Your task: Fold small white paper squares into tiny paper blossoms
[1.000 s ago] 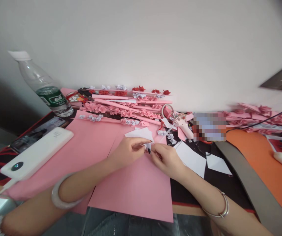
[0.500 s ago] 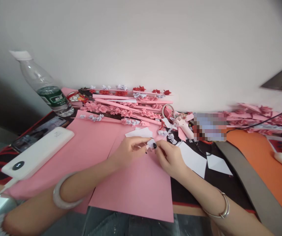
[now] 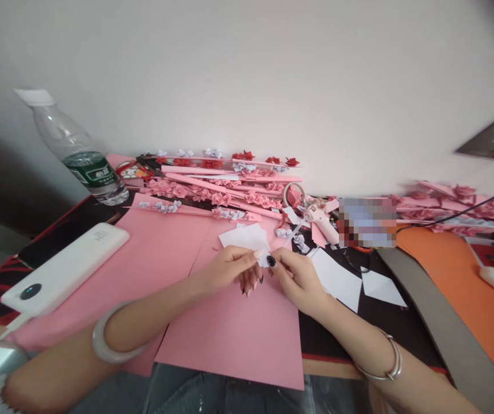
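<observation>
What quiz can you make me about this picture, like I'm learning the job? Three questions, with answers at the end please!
1. True or false: the left hand and the right hand both hold the small white paper.

2. Pick one: what colour is the label on the bottle?
A) red
B) green
C) yellow

3. Fill in the blank: beneath the hands lies a large ____ sheet.

Key: 1. True. 2. B. 3. pink.
</observation>
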Motion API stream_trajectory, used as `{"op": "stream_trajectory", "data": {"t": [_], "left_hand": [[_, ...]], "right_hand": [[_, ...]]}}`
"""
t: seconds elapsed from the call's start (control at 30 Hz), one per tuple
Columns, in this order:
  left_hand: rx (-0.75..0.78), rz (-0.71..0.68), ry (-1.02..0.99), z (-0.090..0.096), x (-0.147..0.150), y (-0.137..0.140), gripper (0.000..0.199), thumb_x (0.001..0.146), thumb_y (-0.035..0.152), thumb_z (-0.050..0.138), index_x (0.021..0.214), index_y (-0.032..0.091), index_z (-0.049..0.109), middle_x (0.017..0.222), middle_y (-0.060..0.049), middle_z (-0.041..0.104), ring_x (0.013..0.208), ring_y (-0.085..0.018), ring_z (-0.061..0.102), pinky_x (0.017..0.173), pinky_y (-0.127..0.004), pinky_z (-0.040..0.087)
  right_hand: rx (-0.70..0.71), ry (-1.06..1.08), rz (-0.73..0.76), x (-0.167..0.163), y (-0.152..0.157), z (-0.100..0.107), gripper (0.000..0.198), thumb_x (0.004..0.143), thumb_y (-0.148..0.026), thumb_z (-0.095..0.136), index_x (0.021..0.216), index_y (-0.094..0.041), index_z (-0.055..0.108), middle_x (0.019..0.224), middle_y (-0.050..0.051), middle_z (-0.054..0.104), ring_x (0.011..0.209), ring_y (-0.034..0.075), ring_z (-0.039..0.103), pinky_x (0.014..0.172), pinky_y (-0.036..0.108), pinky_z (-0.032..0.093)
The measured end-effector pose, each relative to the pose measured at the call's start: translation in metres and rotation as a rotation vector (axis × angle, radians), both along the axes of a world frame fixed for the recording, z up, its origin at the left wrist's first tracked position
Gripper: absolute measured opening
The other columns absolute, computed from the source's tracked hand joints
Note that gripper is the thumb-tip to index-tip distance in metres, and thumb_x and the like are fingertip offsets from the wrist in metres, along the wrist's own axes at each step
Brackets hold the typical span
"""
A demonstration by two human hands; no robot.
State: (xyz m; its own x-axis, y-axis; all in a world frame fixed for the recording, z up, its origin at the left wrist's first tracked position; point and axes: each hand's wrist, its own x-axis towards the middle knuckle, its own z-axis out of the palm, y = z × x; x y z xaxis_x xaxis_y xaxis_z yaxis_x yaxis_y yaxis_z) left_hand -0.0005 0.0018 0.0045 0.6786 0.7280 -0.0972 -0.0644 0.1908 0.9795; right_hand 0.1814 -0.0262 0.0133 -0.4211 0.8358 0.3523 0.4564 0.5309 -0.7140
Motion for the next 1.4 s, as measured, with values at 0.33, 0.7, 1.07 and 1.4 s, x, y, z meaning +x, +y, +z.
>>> {"op": "stream_trajectory", "data": {"t": [0.33,0.7,1.07,1.4], "left_hand": [[0.024,-0.04,-0.007,-0.0007,-0.0001,-0.0004,0.04,0.085,0.048,0.044,0.074,0.01,0.055,0.059,-0.003,0.057,0.046,-0.01,0.056,0.048,-0.023,0.047],[0.094,0.012,0.054,-0.0008,-0.001,-0.0036,0.036,0.084,0.044,0.048,0.069,0.011,0.055,0.053,0.0,0.054,0.044,-0.008,0.052,0.044,-0.019,0.045],[0.168,0.044,0.122,0.0047,-0.0015,-0.0052,0.035,0.084,0.04,0.049,0.064,0.012,0.055,0.05,0.001,0.054,0.042,-0.008,0.052,0.043,-0.018,0.043],[0.159,0.034,0.103,0.0035,-0.0001,-0.0043,0.029,0.082,0.035,0.052,0.065,0.012,0.055,0.053,0.001,0.054,0.045,-0.007,0.053,0.046,-0.018,0.046]], "right_hand": [[-0.197,0.126,0.026,-0.0006,-0.0011,-0.0016,0.024,0.092,-0.028,0.038,0.077,-0.016,0.052,0.062,-0.001,0.049,0.051,0.009,0.042,0.049,0.02,0.035],[-0.283,0.195,0.043,-0.0026,-0.0019,-0.0024,0.026,0.092,-0.032,0.039,0.078,-0.016,0.052,0.059,-0.002,0.049,0.048,0.008,0.04,0.046,0.019,0.034],[-0.292,0.203,0.058,-0.0024,-0.0025,-0.0036,0.024,0.092,-0.032,0.039,0.079,-0.016,0.052,0.061,-0.002,0.048,0.048,0.008,0.04,0.046,0.02,0.033],[-0.282,0.189,0.035,-0.0028,-0.002,-0.0016,0.025,0.092,-0.03,0.039,0.075,-0.016,0.051,0.058,-0.003,0.046,0.047,0.008,0.039,0.045,0.019,0.032]]}}
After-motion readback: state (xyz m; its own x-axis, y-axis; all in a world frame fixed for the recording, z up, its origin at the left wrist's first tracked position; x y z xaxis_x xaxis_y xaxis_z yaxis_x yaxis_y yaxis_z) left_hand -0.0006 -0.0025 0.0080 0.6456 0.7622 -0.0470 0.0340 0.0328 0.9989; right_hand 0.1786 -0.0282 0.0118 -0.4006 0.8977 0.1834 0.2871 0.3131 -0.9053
